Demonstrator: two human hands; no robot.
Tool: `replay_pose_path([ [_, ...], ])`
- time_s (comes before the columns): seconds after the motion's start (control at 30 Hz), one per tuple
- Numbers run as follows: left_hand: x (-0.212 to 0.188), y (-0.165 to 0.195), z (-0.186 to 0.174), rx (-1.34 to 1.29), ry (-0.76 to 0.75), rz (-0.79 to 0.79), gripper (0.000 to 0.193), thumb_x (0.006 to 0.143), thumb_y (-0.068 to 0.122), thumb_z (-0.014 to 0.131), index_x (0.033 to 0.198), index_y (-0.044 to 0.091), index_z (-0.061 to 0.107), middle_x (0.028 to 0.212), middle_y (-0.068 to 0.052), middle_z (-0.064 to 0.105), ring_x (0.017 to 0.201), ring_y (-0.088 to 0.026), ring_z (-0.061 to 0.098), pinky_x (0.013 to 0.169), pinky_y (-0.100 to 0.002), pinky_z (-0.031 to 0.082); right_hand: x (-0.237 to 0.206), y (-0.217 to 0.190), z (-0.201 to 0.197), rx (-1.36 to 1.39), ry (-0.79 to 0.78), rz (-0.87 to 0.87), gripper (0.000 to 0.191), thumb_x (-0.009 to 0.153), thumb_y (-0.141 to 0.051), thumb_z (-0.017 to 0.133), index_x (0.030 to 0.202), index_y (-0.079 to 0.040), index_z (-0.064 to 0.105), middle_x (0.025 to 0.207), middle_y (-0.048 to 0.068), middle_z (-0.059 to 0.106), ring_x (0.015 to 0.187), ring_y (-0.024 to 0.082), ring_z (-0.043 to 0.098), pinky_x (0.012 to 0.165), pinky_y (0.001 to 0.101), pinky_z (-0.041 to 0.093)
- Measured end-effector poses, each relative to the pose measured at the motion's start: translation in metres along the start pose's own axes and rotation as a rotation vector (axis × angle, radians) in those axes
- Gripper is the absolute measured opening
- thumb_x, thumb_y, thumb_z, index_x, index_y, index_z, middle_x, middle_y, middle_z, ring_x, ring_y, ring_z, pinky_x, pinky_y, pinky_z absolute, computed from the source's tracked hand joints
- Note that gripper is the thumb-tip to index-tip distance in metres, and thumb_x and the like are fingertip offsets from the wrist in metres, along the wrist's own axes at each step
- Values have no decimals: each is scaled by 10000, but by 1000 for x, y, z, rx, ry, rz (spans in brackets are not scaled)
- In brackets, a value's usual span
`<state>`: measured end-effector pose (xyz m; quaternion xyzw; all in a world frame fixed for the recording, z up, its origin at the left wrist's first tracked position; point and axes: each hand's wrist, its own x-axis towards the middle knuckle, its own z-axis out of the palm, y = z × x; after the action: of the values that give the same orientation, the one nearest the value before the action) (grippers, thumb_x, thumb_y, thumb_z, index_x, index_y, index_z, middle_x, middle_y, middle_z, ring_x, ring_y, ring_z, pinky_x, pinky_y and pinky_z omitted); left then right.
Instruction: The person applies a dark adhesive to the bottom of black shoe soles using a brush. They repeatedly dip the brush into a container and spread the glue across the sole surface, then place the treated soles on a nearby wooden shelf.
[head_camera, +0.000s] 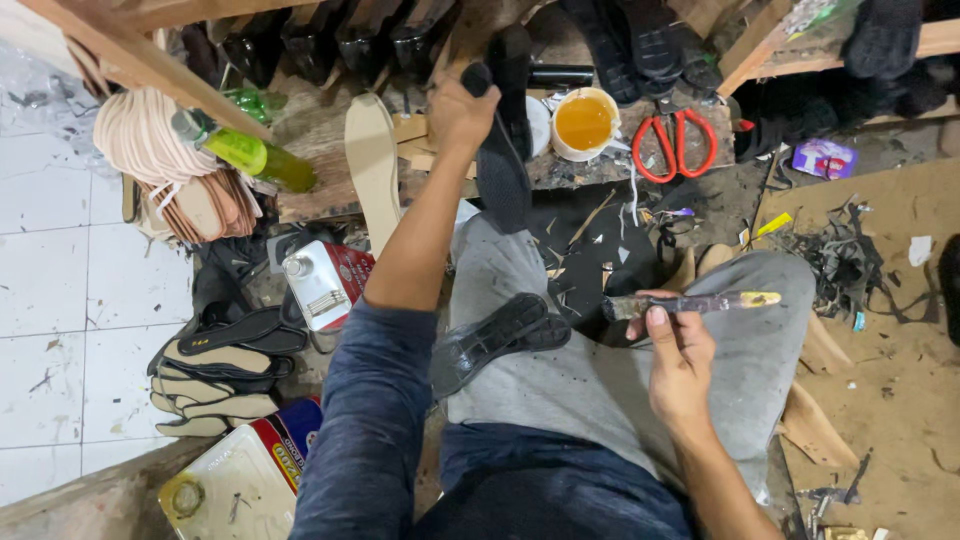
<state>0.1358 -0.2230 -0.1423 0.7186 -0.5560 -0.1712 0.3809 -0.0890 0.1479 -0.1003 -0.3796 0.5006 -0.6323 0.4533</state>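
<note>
— What are we holding up near the top centre of the frame?

— Our left hand (458, 112) is gripping a black shoe sole (500, 160), fingers curled around its upper end, so the sole is hanging down toward our grey-trousered knees. Just right of it, a white cup of amber glue (585, 122) is sitting on the low wooden bench (320, 135), with red-handled scissors (675, 142) lying beside the cup.

— And the right hand?

— Our right hand (678, 355), at centre right, is pinching a glue-stained brush (690, 302) between thumb and fingers; the brush is lying level, its yellowed tip pointing to the right.

— Is anything resting on our lap?

— A second black sole (498, 338) is lying tread-up across our left thigh, in the middle of the frame, apart from both hands.

— What are we seeing at the left?

— A stack of tan insoles (150, 150) is hanging at the upper left, a green bottle (245, 152) is lying against it, and a pile of flat soles (215, 375) is sitting on the floor at the lower left, next to a white metal can (322, 282).
</note>
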Motion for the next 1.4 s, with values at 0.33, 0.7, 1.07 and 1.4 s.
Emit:
replay_pose_path([
  [0.33,-104,49,-143,-731,-108,296,678,934,61,789,1492,-2,408,1261,-117,613,1110,-170,648,888,-302,579,17,5,-11,190,72,-24,232,1106,-127,593,1261,41,631,1061,96,662,902,180,594,844,325,488],
  [0.7,-222,64,-190,-1604,-355,-74,798,927,-68,713,1604,31,302,1335,-139,592,1246,-233,642,1107,-400,569,54,-52,40,845,-122,386,510,994,-478,567,1368,-131,575,1475,94,587,1458,360,476,1159,695,292],
  [1.07,-263,36,-204,-2179,-919,-628,837,1067,510,531,1627,-30,222,1641,-260,338,1498,-395,371,1260,-530,281,87,-92,28,704,-297,257,567,1085,-452,561,1518,-91,503,1592,127,505,1520,352,450,1311,578,321],
  [1.4,-274,38,-175,-1893,-1091,-503,812,1020,468,567,1688,189,199,1670,-118,266,1511,-296,345,1232,-660,275,94,-90,60,37,-3,-305,425,1101,-116,701,1483,-35,532,1331,128,638,1190,198,594,1107,370,463],
])
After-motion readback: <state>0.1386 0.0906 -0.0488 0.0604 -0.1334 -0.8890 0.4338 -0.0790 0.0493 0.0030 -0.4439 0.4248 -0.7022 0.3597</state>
